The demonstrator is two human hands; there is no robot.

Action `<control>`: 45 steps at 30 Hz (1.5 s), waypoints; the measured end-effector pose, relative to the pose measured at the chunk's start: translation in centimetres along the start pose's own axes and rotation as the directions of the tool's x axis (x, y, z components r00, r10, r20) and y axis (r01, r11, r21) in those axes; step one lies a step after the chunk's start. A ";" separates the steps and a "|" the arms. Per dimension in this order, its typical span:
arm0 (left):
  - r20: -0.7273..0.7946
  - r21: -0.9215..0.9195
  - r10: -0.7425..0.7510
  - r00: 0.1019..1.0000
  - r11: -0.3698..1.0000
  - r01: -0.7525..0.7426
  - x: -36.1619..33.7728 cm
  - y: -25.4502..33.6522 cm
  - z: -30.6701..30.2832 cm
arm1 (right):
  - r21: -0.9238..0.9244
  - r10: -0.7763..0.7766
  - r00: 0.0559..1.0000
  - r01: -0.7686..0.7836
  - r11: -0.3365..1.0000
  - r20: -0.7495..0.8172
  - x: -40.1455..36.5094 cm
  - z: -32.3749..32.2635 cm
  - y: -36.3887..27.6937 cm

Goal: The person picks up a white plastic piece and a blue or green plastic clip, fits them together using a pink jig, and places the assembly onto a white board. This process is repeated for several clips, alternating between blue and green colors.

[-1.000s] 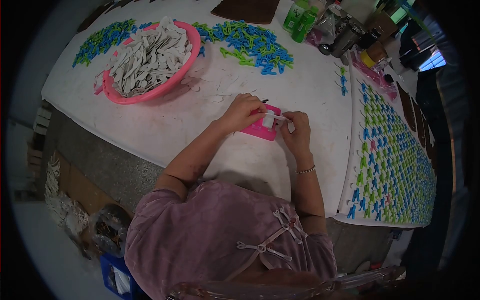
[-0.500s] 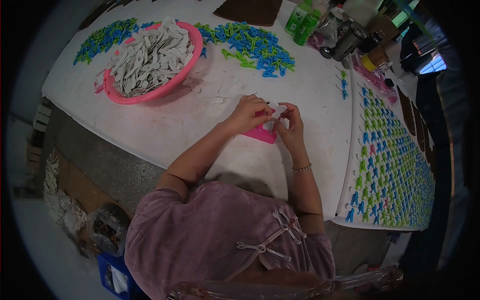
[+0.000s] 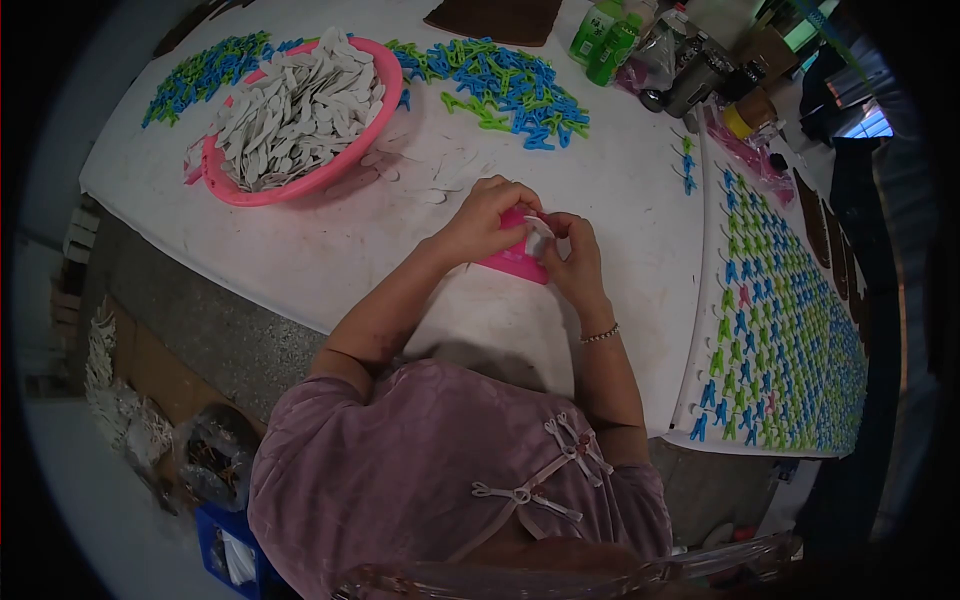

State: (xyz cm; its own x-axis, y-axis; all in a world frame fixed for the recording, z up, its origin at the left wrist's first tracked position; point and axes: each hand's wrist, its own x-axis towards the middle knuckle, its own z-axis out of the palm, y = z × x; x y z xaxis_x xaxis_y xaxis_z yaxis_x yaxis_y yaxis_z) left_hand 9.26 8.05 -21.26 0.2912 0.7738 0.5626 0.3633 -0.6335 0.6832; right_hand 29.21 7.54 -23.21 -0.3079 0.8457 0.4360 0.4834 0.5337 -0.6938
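My left hand (image 3: 492, 222) and my right hand (image 3: 575, 258) meet over a pink block (image 3: 515, 262) on the white table (image 3: 640, 270). Between my fingers is a small white piece (image 3: 537, 236), pinched by both hands at the pink block. Up and to the left stands a pink basin (image 3: 385, 112) heaped with flat whitish pieces (image 3: 300, 120). Blue and green clips (image 3: 515, 88) lie in a loose pile beyond my hands.
More clips (image 3: 205, 78) lie behind the basin. Rows of blue and green clips (image 3: 780, 320) cover a board on the right. Green bottles (image 3: 612, 50), a dark flask (image 3: 700, 85) and a pink bag (image 3: 745, 150) stand or lie at the back right. A brown sheet (image 3: 495, 18) is at the far edge.
Both hands have drawn slightly closer over the pink block, and the white piece between them sits lower and is tilted differently. The view has shifted slightly.
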 end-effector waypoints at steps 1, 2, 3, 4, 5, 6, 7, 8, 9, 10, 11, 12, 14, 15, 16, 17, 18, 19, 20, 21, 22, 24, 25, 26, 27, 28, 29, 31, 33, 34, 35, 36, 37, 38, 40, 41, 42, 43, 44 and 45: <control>0.014 -0.016 -0.024 1.000 1.000 0.024 -0.3 -0.5 0.2 | -0.043 -0.037 0.999 0.037 0.998 -0.015 -0.2 -0.2 0.3; 0.029 -0.033 -0.048 0.998 0.998 0.049 -0.5 -0.9 0.5 | -0.043 -0.037 0.999 0.036 0.998 -0.015 -0.3 -0.3 0.6; 0.029 -0.033 -0.049 0.998 0.998 0.050 -0.7 -1.1 0.7 | -0.065 -0.026 1.000 0.026 0.998 -0.002 -0.5 -0.5 0.8; 0.041 -0.050 -0.078 0.996 0.996 0.080 -0.8 -1.2 0.9 | -0.088 -0.015 1.000 0.016 0.996 0.009 -0.6 -0.6 0.9; 0.053 -0.067 -0.106 0.993 0.992 0.109 -0.9 -1.2 1.1 | -0.088 -0.014 1.000 0.015 0.996 0.009 -0.6 -0.8 0.9; 0.054 -0.066 -0.105 0.993 0.992 0.109 -0.8 -1.3 1.2 | -0.107 0.005 1.000 -0.003 0.994 0.016 -0.6 -1.0 0.7; 0.067 -0.056 -0.105 0.992 0.992 0.109 -0.8 -1.3 1.3 | -0.125 0.024 0.999 -0.021 0.992 0.022 -0.6 -1.2 0.6; 0.081 -0.046 -0.104 0.991 0.993 0.108 -0.8 -1.4 1.4 | -0.125 0.024 1.000 -0.021 0.992 0.020 -0.6 -1.3 0.6; 0.083 -0.044 -0.102 0.991 0.993 0.106 -0.8 -1.7 1.6 | -0.144 0.021 0.999 -0.017 0.989 0.027 -0.6 -1.4 0.5; 0.089 -0.026 -0.102 0.991 0.994 0.105 -0.8 -1.9 1.7 | -0.163 0.018 0.999 -0.013 0.987 0.034 -0.6 -1.5 0.5; 0.096 -0.009 -0.102 0.990 0.995 0.104 -0.9 -2.1 1.9 | -0.163 0.019 0.999 -0.014 0.986 0.031 -0.7 -1.5 0.6; 0.098 -0.009 -0.101 0.990 0.995 0.102 -0.8 -2.0 1.9 | -0.162 0.016 1.000 -0.011 0.987 0.027 -0.7 -1.5 0.7; 0.093 -0.009 -0.115 0.989 0.993 0.116 -0.8 -1.6 1.8 | -0.159 0.014 1.000 -0.010 0.987 0.022 -0.8 -1.5 0.8; 0.094 -0.008 -0.115 0.989 0.993 0.116 -0.7 -1.7 1.8 | -0.163 0.009 1.000 -0.005 0.987 0.026 -0.7 -1.6 0.7; 0.103 -0.001 -0.118 0.988 0.993 0.119 -0.7 -1.8 1.9 | -0.166 0.003 1.000 0.002 0.986 0.030 -0.6 -1.8 0.6; 0.110 0.007 -0.122 0.986 0.993 0.121 -0.6 -1.8 2.0 | -0.166 0.002 1.000 0.003 0.986 0.030 -0.5 -2.0 0.4; 0.109 0.009 -0.121 0.987 0.993 0.121 -0.6 -1.7 2.0 | -0.191 -0.011 1.000 0.014 0.981 0.019 -0.5 -2.4 0.1; 0.111 0.049 -0.094 0.989 0.995 0.089 -0.5 -1.6 2.1 | -0.217 -0.024 1.000 0.026 0.976 0.008 -0.3 -2.7 -0.3; 0.115 0.088 -0.067 0.991 0.994 0.057 -0.4 -1.4 2.2 | -0.216 -0.028 1.000 0.029 0.976 0.008 -0.2 -3.1 -0.6; 0.114 0.090 -0.065 0.991 0.994 0.055 -0.2 -1.3 2.4 | -0.219 -0.025 1.000 0.022 0.976 -0.010 -0.1 -3.4 -0.9; 0.106 0.048 -0.061 0.993 0.997 0.056 0.0 -1.2 2.7 | -0.222 -0.022 0.999 0.015 0.975 -0.028 0.1 -3.8 -1.3; 0.098 0.004 -0.054 0.994 0.999 0.054 0.4 -1.0 3.2 | -0.233 -0.060 0.998 0.055 0.971 -0.014 0.6 -4.7 -2.4; 0.095 -0.021 -0.035 0.995 0.999 0.037 0.7 -0.9 3.4 | -0.241 -0.095 0.995 0.093 0.966 0.001 0.9 -5.0 -2.9; 0.091 -0.047 -0.016 0.996 0.999 0.021 0.9 -0.9 3.6 | -0.245 -0.097 0.995 0.095 0.965 0.001 1.3 -5.3 -3.4; 0.087 -0.049 -0.014 0.996 0.999 0.018 0.9 -0.8 3.6 | -0.250 -0.141 0.989 0.145 0.957 0.034 1.7 -5.5 -3.8; 0.080 -0.081 -0.047 0.996 0.995 0.054 1.0 -0.7 3.7 | -0.254 -0.184 0.981 0.195 0.947 0.067 2.1 -5.5 -4.0; 0.074 -0.113 -0.080 0.994 0.990 0.088 1.0 -0.6 3.6 | -0.257 -0.189 0.980 0.200 0.945 0.068 2.6 -5.5 -4.0; 0.009 -0.206 -0.133 0.991 0.970 0.132 0.8 -0.8 3.3 | 0.114 -0.058 0.996 0.050 0.992 0.065 4.0 -5.3 -3.9; -0.046 -0.302 -0.188 0.981 0.939 0.166 0.7 -1.7 2.9 | 0.125 0.020 0.997 -0.029 0.992 0.069 5.7 -4.7 -0.2; -0.071 -0.375 -0.253 0.965 0.903 0.209 0.4 -2.6 2.9 | 0.140 0.101 0.992 -0.111 0.984 0.076 6.5 -4.0 2.1; -0.090 -0.447 -0.317 0.944 0.860 0.246 0.3 -3.4 2.8 | 0.133 0.097 0.992 -0.106 0.985 0.074 7.3 -2.9 4.2; -0.094 -0.451 -0.311 0.946 0.860 0.238 0.2 -3.8 2.5 | 0.015 0.089 0.994 -0.090 0.996 0.061 8.0 -1.9 6.4; -0.090 -0.473 -0.351 0.932 0.839 0.270 0.0 -4.0 2.3 | -0.104 0.078 0.996 -0.072 0.992 0.050 8.8 -1.2 8.1; -0.088 -0.495 -0.392 0.916 0.815 0.301 -0.1 -4.2 2.2 | -0.114 0.072 0.996 -0.065 0.991 0.054 9.6 -0.5 9.1; -0.089 -0.523 -0.416 0.905 0.793 0.313 -0.3 -4.2 1.9 | -0.284 0.160 0.986 -0.140 0.949 0.050 11.1 1.4 9.7; -0.080 -0.542 -0.442 0.893 0.772 0.333 -0.4 -4.1 1.8 | -0.288 0.152 0.987 -0.129 0.949 0.058 11.7 2.0 9.6; -0.091 -0.544 -0.443 0.892 0.772 0.329 -0.4 -4.1 1.7 | -0.363 0.167 0.985 -0.142 0.921 0.038 12.2 2.6 9.5; -0.082 -0.549 -0.449 0.890 0.766 0.336 -0.5 -4.1 1.5 | -0.433 0.180 0.984 -0.155 0.888 0.017 12.6 3.0 9.3; -0.071 -0.553 -0.457 0.887 0.758 0.346 -0.6 -4.1 1.3 | -0.432 0.174 0.984 -0.146 0.890 0.026 12.9 3.3 9.4; -0.079 -0.554 -0.461 0.884 0.757 0.346 -0.7 -4.3 1.2 | -0.449 0.179 0.984 -0.148 0.881 0.026 13.0 3.4 9.7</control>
State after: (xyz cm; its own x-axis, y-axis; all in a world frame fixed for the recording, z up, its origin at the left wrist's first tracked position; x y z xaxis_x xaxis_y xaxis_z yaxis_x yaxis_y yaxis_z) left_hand 8.60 10.21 -25.13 0.0198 0.9756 0.2188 -0.1143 -0.2152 0.9699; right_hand 27.10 23.74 -26.20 -0.2379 0.9270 0.2900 0.8395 0.3464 -0.4187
